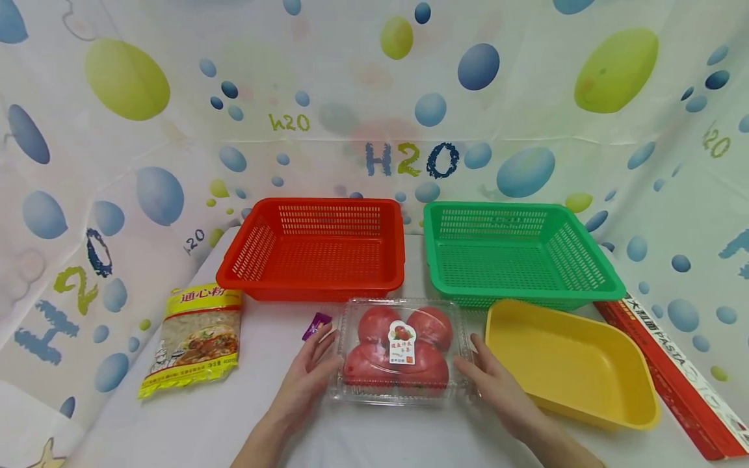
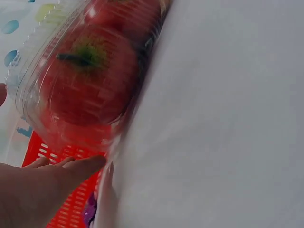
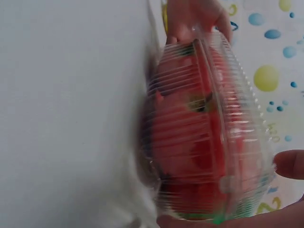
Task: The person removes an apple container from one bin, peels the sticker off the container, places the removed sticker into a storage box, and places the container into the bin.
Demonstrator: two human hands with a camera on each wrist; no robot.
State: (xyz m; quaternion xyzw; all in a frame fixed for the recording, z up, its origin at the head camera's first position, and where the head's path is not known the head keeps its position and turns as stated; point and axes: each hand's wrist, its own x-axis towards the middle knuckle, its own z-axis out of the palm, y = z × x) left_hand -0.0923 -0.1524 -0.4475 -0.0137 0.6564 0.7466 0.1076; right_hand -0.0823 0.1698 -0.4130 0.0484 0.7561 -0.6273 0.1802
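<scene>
A clear plastic box of red apples (image 1: 400, 348), with a white label on its lid, sits in front of me on the white-covered table. My left hand (image 1: 307, 374) is at the box's left side, fingers extended and thumb near the rim. In the left wrist view, its straight fingers (image 2: 83, 168) point at the lower corner of the box. On the opposite side is my right hand (image 1: 497, 383), its thumb (image 3: 289, 164) at the lid's rim and its fingers stretched along the lower edge. Behind the left fingers lies a small purple packet (image 1: 316, 325).
A red basket (image 1: 324, 289) and a green basket (image 1: 526, 296) stand behind the box. To the right are a yellow tray (image 1: 573, 364) and a long red PASTA carton (image 1: 673, 383). A yellow bag of pasta (image 1: 196, 335) lies to the left. A patterned curtain (image 1: 351, 97) hangs behind.
</scene>
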